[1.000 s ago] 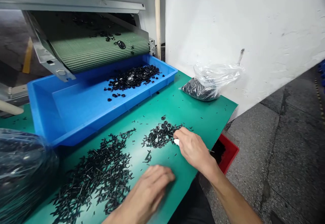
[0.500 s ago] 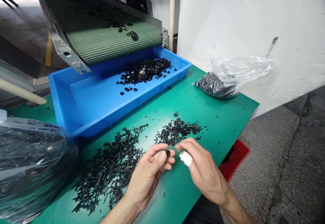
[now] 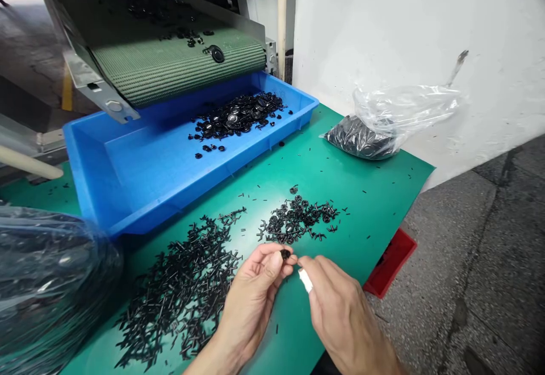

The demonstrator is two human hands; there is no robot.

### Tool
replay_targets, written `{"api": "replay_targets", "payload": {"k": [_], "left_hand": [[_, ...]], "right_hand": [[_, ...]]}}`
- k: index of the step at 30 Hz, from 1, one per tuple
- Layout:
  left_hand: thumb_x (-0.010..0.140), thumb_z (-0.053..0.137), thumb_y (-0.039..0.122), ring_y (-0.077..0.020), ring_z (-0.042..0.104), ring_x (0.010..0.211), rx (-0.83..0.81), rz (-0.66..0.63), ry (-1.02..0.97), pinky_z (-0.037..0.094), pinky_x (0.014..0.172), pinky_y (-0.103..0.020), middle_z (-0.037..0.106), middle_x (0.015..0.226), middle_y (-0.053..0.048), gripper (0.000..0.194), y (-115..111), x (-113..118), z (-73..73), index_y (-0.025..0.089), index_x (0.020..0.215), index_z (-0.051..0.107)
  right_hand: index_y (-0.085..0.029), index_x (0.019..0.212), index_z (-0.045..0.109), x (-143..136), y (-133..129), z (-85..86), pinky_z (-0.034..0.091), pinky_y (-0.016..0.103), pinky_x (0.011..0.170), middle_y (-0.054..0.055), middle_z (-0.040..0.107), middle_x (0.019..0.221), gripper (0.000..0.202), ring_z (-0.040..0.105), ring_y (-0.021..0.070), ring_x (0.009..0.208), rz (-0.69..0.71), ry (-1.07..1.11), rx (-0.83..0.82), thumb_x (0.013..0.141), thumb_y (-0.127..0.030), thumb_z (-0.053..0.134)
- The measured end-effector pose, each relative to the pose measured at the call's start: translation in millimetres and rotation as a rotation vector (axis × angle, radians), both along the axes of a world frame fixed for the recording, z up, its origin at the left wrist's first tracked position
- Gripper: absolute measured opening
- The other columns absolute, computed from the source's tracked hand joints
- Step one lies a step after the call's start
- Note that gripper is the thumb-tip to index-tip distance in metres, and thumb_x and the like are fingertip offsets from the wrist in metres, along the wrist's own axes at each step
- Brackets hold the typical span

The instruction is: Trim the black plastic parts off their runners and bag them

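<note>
My left hand (image 3: 255,298) is closed, pinching a small round black plastic part (image 3: 285,255) between thumb and fingertips. Right beside it, my right hand (image 3: 334,301) has its fingers curled together, its fingertips almost at the left hand's. A white wrap (image 3: 305,280) covers its thumb. Whether anything sits in those right fingers is hidden. Just beyond the hands lies a pile of round black plastic parts (image 3: 293,219) on the green tabletop. A larger heap of thin, branched black plastic pieces (image 3: 179,284) spreads to the left.
A blue tray (image 3: 162,205) holding black parts stands under a green conveyor belt (image 3: 170,74). At the back right rests a clear bag (image 3: 361,137) of black parts. Another plastic bag (image 3: 51,290) bulges at the left. A red bin (image 3: 394,264) is below the table's right edge.
My right hand has turned, its fingers curling over and coming nearer the left fingertips. The left hand still pinches the black part, now tilted differently. The view has shifted slightly.
</note>
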State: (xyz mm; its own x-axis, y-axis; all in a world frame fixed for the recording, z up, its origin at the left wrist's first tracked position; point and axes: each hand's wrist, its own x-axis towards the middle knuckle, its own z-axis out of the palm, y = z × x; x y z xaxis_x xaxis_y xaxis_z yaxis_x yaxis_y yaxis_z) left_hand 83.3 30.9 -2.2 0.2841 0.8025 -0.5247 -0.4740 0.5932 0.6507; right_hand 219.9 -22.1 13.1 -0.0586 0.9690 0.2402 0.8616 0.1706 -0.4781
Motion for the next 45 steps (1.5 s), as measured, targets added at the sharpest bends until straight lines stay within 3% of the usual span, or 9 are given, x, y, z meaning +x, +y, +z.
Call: {"api": "replay_targets", "payload": {"k": [3, 9, 20, 26, 29, 35, 37, 40, 45], "left_hand": [[0.077, 0.077, 0.024, -0.0076, 0.058, 0.066, 0.035, 0.002, -0.003, 0.051, 0.065, -0.015, 0.069, 0.081, -0.003, 0.014, -2.4, 0.6, -0.6, 0.015, 0.087, 0.072], [0.077, 0.076, 0.021, -0.0114, 0.065, 0.078, -0.011, -0.007, -0.022, 0.053, 0.08, -0.021, 0.071, 0.084, -0.004, 0.011, -8.1, 2.6, -0.8, 0.015, 0.085, 0.071], [0.076, 0.077, 0.02, -0.0102, 0.066, 0.077, -0.049, 0.024, -0.047, 0.054, 0.08, -0.019, 0.072, 0.081, -0.004, 0.01, -10.5, 2.6, 0.2, 0.015, 0.084, 0.072], [0.078, 0.075, 0.029, -0.0132, 0.065, 0.081, 0.046, 0.001, 0.071, 0.052, 0.08, -0.021, 0.072, 0.085, -0.004, 0.017, -13.2, 4.6, 0.3, 0.017, 0.089, 0.071], [0.071, 0.08, 0.028, -0.0126, 0.063, 0.081, 0.127, 0.009, 0.198, 0.051, 0.077, -0.019, 0.072, 0.092, -0.003, 0.018, -12.1, 3.0, -2.8, 0.018, 0.081, 0.069], [0.071, 0.08, 0.032, -0.0131, 0.06, 0.073, 0.222, -0.059, 0.382, 0.05, 0.07, -0.021, 0.069, 0.086, -0.002, 0.021, -4.6, 0.1, -8.2, 0.018, 0.081, 0.069], [0.072, 0.079, 0.033, -0.0148, 0.061, 0.075, 0.195, -0.065, 0.366, 0.05, 0.073, -0.024, 0.069, 0.085, -0.002, 0.021, -2.3, 1.7, -6.7, 0.019, 0.084, 0.068], [0.076, 0.075, 0.033, -0.0156, 0.06, 0.075, 0.169, -0.067, 0.306, 0.048, 0.072, -0.026, 0.068, 0.089, -0.001, 0.02, -1.5, 3.5, -3.6, 0.022, 0.09, 0.065], [0.083, 0.066, 0.032, -0.0148, 0.055, 0.071, 0.173, -0.16, 0.266, 0.043, 0.069, -0.025, 0.066, 0.081, -0.002, 0.013, -3.3, 1.7, -2.2, 0.021, 0.09, 0.067]], "right_hand": [[-0.017, 0.103, 0.057, -0.6, 0.2, 1.0, 0.048, 0.031, 0.063, 0.007, 0.062, 0.08, 0.03, 0.062, 0.021, 0.072, 0.002, -0.045, 0.031, 0.093, -0.01, 0.03], [-0.015, 0.106, 0.058, -7.1, 0.4, -1.7, 0.047, 0.032, 0.062, 0.008, 0.061, 0.08, 0.031, 0.061, 0.0209, 0.071, -0.031, -0.106, 0.039, 0.095, -0.01, 0.029], [-0.014, 0.115, 0.058, -10.2, -2.6, -2.9, 0.047, 0.03, 0.06, 0.007, 0.059, 0.077, 0.036, 0.06, 0.0187, 0.069, -0.073, -0.13, 0.094, 0.099, -0.014, 0.026], [-0.012, 0.112, 0.06, -17.4, -2.6, -10.1, 0.043, 0.031, 0.059, 0.007, 0.059, 0.077, 0.033, 0.059, 0.0195, 0.068, -0.123, -0.19, 0.102, 0.096, -0.01, 0.032], [-0.012, 0.107, 0.061, -18.3, -1.7, -7.7, 0.041, 0.03, 0.059, 0.007, 0.061, 0.079, 0.03, 0.059, 0.0196, 0.067, -0.129, -0.157, 0.085, 0.092, -0.006, 0.035], [-0.022, 0.072, 0.055, 17.1, 12.5, 3.9, 0.034, 0.023, 0.056, -0.005, 0.057, 0.06, 0.025, 0.053, 0.0122, 0.058, -0.021, 0.223, -0.381, 0.082, -0.002, 0.043], [-0.022, 0.078, 0.059, 34.5, 18.9, 1.8, 0.035, 0.022, 0.057, -0.004, 0.058, 0.063, 0.027, 0.053, 0.0119, 0.059, -0.119, 0.25, -0.369, 0.083, -0.002, 0.041], [-0.02, 0.098, 0.062, 53.2, 30.6, -6.8, 0.038, 0.024, 0.066, 0.002, 0.064, 0.084, 0.028, 0.058, 0.0149, 0.074, -0.277, 0.179, -0.197, 0.088, -0.007, 0.04], [-0.022, 0.106, 0.062, 59.8, 50.7, -16.5, 0.039, 0.026, 0.068, 0.004, 0.061, 0.091, 0.027, 0.059, 0.0177, 0.08, -0.302, -0.031, -0.136, 0.087, -0.01, 0.047]]}}
